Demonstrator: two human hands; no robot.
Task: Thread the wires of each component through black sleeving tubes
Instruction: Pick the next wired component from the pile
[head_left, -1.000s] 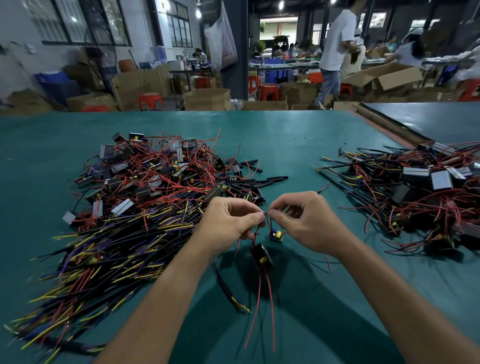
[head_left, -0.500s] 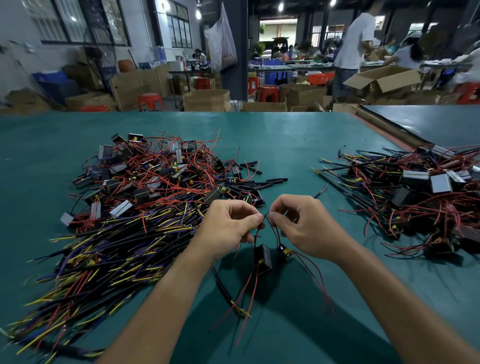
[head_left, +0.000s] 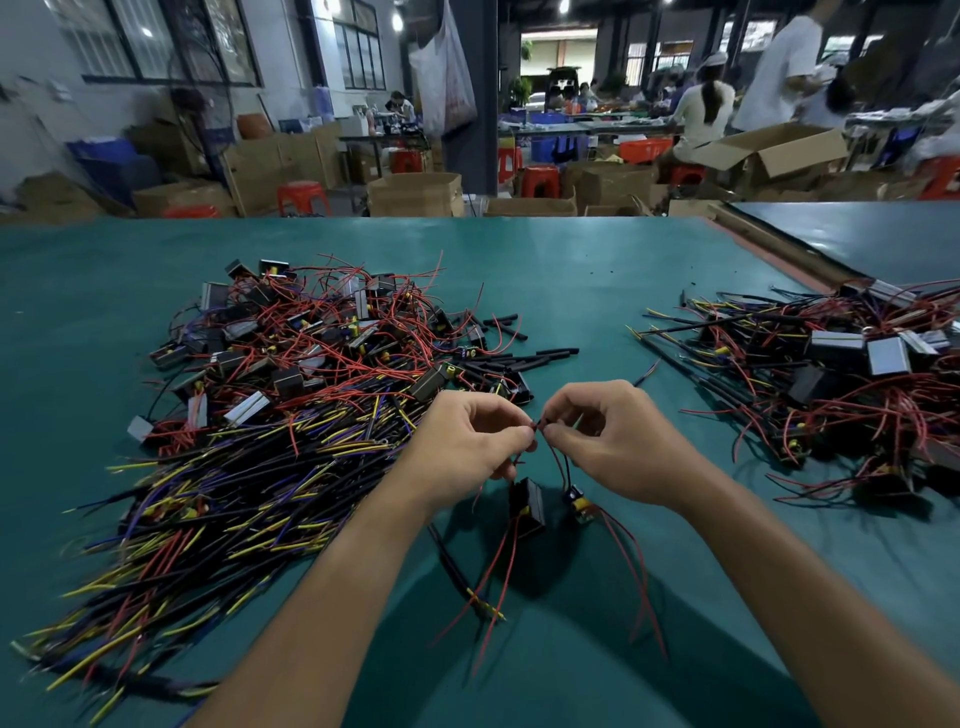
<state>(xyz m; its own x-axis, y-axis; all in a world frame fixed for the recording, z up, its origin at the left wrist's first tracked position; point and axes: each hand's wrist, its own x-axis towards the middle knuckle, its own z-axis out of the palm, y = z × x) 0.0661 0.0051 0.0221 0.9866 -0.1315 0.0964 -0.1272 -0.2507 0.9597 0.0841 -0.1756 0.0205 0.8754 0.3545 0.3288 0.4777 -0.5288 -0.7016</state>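
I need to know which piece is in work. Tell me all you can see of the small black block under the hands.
The black block is small, boxy, dark, seemingly plastic-cased, tilted, just below both hands over the green table. A red wire rises from it to the left hand's pinch; more red wires trail down toward the viewer. The right hand pinches a second wire, to a smaller yellow part beside it.

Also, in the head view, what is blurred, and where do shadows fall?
Head view: the left wire pile smears toward the bottom-left corner; the left hand and right hand look sharp; a soft shadow lies on the table beneath the dangling component.
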